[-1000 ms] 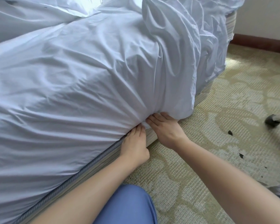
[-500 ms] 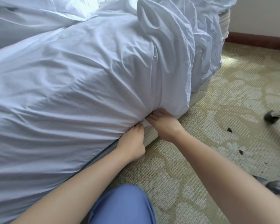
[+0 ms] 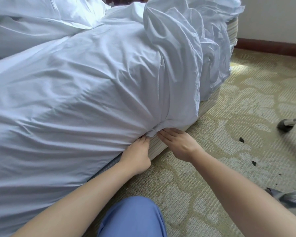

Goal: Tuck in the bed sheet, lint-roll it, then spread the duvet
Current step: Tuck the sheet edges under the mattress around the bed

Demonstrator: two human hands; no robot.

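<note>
Head view: right hand (image 3: 178, 144) now flattened beside bunched bed sheet (image 3: 92, 93).

A bedroom, likely a hotel room, is showing here: a bed (image 3: 210, 106) with a striped base is filling the view, white bedding (image 3: 75, 82) is draping over it, patterned carpet (image 3: 237, 100) is lying beside the bed, and a dark wooden skirting board (image 3: 270, 47) is running beyond it.
</note>
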